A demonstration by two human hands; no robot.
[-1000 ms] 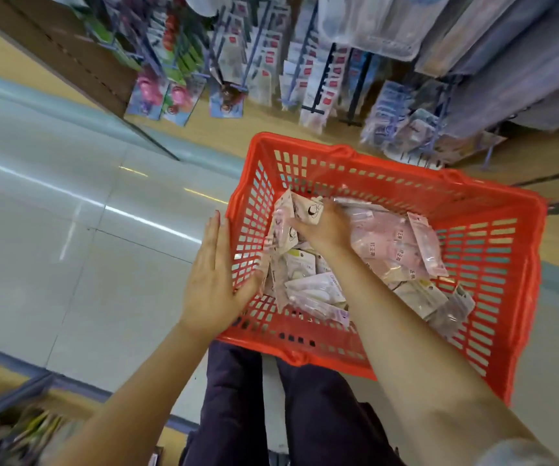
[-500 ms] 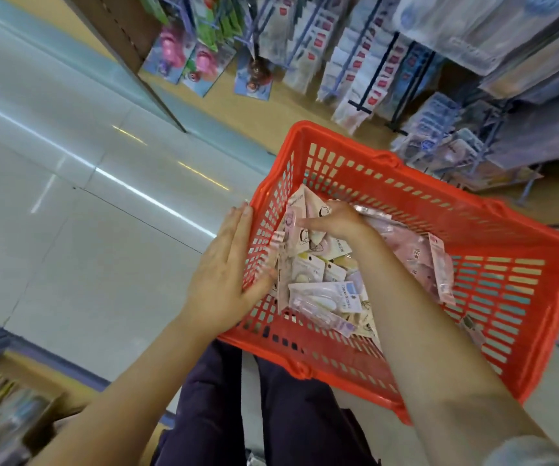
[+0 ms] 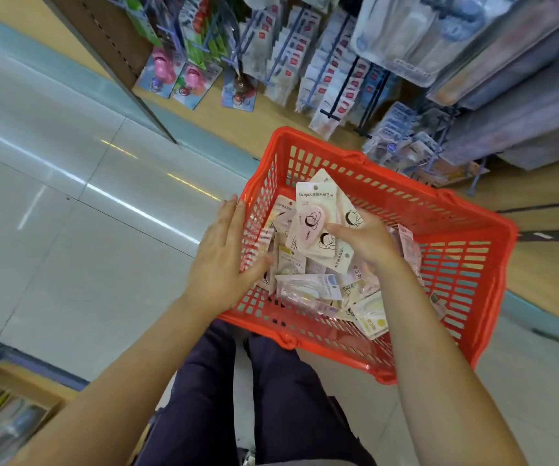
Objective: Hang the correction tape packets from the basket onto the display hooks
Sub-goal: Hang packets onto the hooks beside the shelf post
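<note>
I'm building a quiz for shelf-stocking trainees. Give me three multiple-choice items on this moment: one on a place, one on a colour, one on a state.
1. Where does the left hand rest?
A. on the basket's outer side wall
B. on a display hook
C. inside the basket

2. What colour is the basket?
A. blue
B. red-orange
C. green

3. What is the right hand doing?
A. hanging empty
B. pressing the floor
C. holding correction tape packets over the basket

Answers: 1 A, its palm lies flat on the mesh wall; 2 B, the plastic is red-orange; 3 C, thumb and fingers keep a grip on a fanned bunch.
</note>
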